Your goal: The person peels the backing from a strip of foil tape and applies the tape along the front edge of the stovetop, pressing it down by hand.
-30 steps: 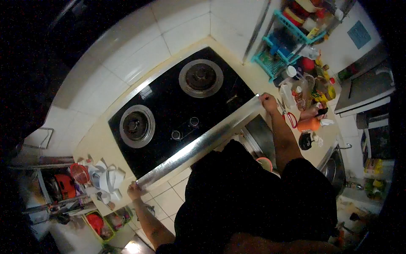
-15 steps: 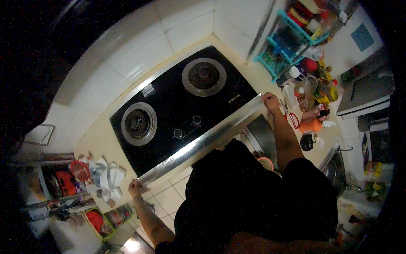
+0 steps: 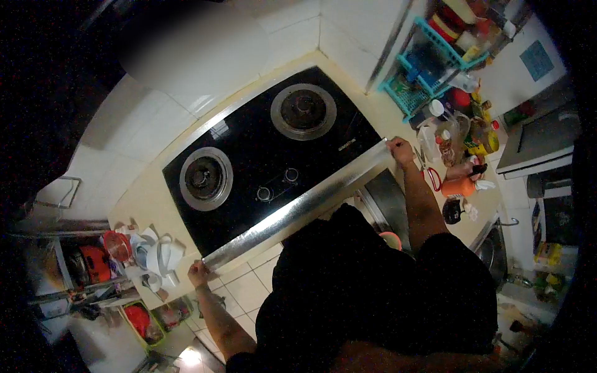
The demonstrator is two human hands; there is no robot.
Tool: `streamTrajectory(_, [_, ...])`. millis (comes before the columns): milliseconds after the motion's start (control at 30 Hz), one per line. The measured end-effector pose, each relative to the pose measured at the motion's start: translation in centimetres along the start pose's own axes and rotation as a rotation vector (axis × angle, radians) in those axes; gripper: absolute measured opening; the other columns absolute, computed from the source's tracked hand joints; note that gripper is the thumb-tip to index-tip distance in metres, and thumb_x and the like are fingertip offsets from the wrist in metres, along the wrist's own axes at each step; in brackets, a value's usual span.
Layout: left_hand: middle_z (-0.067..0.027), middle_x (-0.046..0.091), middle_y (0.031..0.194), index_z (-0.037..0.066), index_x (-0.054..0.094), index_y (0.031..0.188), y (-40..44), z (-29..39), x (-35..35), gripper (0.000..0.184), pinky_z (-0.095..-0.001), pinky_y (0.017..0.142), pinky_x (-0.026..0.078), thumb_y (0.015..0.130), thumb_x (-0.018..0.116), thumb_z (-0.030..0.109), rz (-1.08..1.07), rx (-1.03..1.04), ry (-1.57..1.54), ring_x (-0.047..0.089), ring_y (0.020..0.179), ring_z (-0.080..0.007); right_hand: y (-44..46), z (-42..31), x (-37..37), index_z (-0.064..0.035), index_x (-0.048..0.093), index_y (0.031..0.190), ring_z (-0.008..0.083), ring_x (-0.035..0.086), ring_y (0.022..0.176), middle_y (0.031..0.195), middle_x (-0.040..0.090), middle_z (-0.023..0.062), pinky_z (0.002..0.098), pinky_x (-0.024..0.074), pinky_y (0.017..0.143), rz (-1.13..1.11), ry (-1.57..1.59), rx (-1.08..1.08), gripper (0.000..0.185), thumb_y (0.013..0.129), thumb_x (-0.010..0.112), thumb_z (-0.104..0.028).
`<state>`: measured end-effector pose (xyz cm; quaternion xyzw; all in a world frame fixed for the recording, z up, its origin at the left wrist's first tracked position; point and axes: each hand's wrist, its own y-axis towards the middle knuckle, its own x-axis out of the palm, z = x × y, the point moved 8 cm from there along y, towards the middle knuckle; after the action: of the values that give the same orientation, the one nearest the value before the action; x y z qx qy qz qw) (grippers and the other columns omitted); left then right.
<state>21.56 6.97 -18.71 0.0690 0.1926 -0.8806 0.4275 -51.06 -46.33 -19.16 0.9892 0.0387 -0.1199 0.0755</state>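
A long, shiny strip of silver foil (image 3: pixel 292 208) stretches along the front edge of the black gas stove (image 3: pixel 249 149). Its left end is pinched in the fingers of my left hand (image 3: pixel 198 272), by the stove's front left corner. At the front right corner, my right hand (image 3: pixel 399 150) grips the other end. The foil looks taut and fairly flat, with light glaring off its middle. Whether its back edge touches the stove glass, I cannot tell. Two round burners and two knobs (image 3: pixel 264 194) show on the stove.
Right of my right hand lie red-handled scissors (image 3: pixel 433 179), an orange bottle (image 3: pixel 458 187) and several other bottles. A teal rack (image 3: pixel 407 93) stands behind them. White curled scraps (image 3: pixel 163 258) and a red basket (image 3: pixel 116 245) are on the left counter (image 3: pixel 140 205).
Both hands keep their hold on the foil strip, which stays along the stove's front edge. The view has shifted very slightly, and a dark blur covers more of the upper left.
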Motion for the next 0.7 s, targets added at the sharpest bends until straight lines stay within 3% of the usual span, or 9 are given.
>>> streamTrajectory(167, [-0.0049,0.057,0.059,0.004,0.057,0.067,1.2,-1.9,-0.4,0.022,-0.0292,0.049,0.044,0.082,0.064,0.018,0.028,0.003,0.105,0.051,0.05,-0.0146,0.3,1.2,-1.1,-0.0067,0.057,0.063,0.012,0.046,0.053,0.058,0.051,0.0006,0.0287,0.0373,0.049,0.015,-0.207,-0.006,0.019,0.079,0.063,-0.013])
streamTrajectory(233, [-0.0047,0.061,0.062,0.003,0.062,0.067,0.7,-2.2,-1.4,0.022,-0.0322,0.051,0.045,0.081,0.062,0.02,0.006,0.058,0.119,0.052,0.053,-0.0148,0.1,1.6,-1.3,-0.0074,0.061,0.072,0.0125,0.05,0.062,0.066,0.055,0.0022,0.0288,0.0406,0.057,-0.035,-0.234,0.149,0.01,0.079,0.061,-0.015])
streamTrajectory(300, [-0.0037,0.06,0.063,0.002,0.061,0.071,-1.0,-2.9,-1.9,0.022,-0.03,0.052,0.043,0.083,0.059,0.021,0.013,-0.108,0.153,0.052,0.054,-0.0131,0.0,5.0,-2.1,-0.0081,0.064,0.083,0.0116,0.052,0.072,0.077,0.059,0.0032,0.028,0.0428,0.066,-0.123,-0.306,0.325,0.014,0.078,0.061,-0.021])
streamTrajectory(333, [-0.0032,0.059,0.063,0.003,0.061,0.073,-0.7,-2.4,-1.0,0.021,-0.0293,0.052,0.043,0.084,0.059,0.021,0.011,-0.042,0.165,0.052,0.054,-0.0132,1.3,6.8,-3.4,-0.0075,0.063,0.084,0.0124,0.052,0.071,0.079,0.059,0.0027,0.0299,0.0421,0.062,-0.163,-0.273,0.046,0.016,0.08,0.061,-0.023])
streamTrajectory(367, [-0.0032,0.059,0.062,0.003,0.061,0.073,-0.8,-1.8,-0.4,0.02,-0.0293,0.051,0.043,0.082,0.061,0.02,-0.009,-0.026,0.203,0.052,0.053,-0.0128,-0.2,-1.8,-1.6,-0.0063,0.062,0.081,0.0135,0.051,0.068,0.077,0.058,0.0035,0.0311,0.0419,0.062,-0.374,-0.156,-0.04,0.012,0.082,0.057,-0.018])
streamTrajectory(467, [-0.0027,0.057,0.059,0.0,0.057,0.062,-1.2,1.7,0.8,0.023,-0.0283,0.05,0.044,0.081,0.062,0.012,0.033,-0.042,0.145,0.052,0.052,-0.012,2.1,10.4,-5.2,-0.0053,0.057,0.077,0.014,0.045,0.056,0.065,0.05,0.0023,0.0322,0.0393,0.055,-0.245,0.098,0.356,0.019,0.086,0.053,-0.021])
streamTrajectory(600, [-0.0042,0.055,0.056,0.002,0.055,0.062,-1.7,3.1,1.8,0.022,-0.0278,0.046,0.042,0.082,0.061,0.008,0.019,-0.072,0.064,0.053,0.049,-0.0134,0.9,4.9,-4.5,-0.0076,0.053,0.069,0.0123,0.041,0.053,0.058,0.046,0.0023,0.0309,0.0376,0.054,-0.241,-0.077,0.157,0.025,0.089,0.05,-0.022])
streamTrajectory(633, [-0.0042,0.055,0.056,0.002,0.055,0.062,-1.9,3.2,2.0,0.022,-0.0278,0.046,0.042,0.082,0.061,0.008,0.023,-0.073,0.061,0.053,0.049,-0.0134,0.1,2.0,-4.8,-0.0077,0.049,0.065,0.0112,0.038,0.053,0.057,0.042,0.0011,0.0302,0.0361,0.054,-0.082,-0.545,0.366,0.032,0.091,0.051,-0.026])
streamTrajectory(700, [-0.0038,0.054,0.056,0.002,0.055,0.061,-2.4,4.3,2.1,0.023,-0.0267,0.045,0.041,0.081,0.064,0.011,0.083,-0.037,-0.01,0.053,0.049,-0.0128,1.0,4.2,-5.0,-0.0069,0.05,0.066,0.0113,0.039,0.053,0.058,0.043,0.0012,0.0304,0.0359,0.054,-0.133,-0.448,0.274,0.033,0.09,0.052,-0.028])
